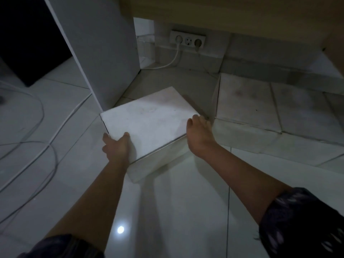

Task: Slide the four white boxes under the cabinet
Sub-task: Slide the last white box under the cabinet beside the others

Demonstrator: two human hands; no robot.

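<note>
A white box [150, 120] lies flat on the tiled floor, turned at an angle, its far corner pointing into the gap below the cabinet [223, 10]. My left hand [116, 146] grips its near left corner, thumb on the lid. My right hand [200, 134] holds the right corner, fingers curled over the edge. Several more white boxes [270, 107] sit side by side to the right, partly beneath the cabinet.
A white cabinet side panel [104, 53] stands just left of the box. A wall socket strip [188, 40] with plugged cords is at the back. Cables [46, 146] trail over the floor on the left. A dark object [28, 40] stands far left.
</note>
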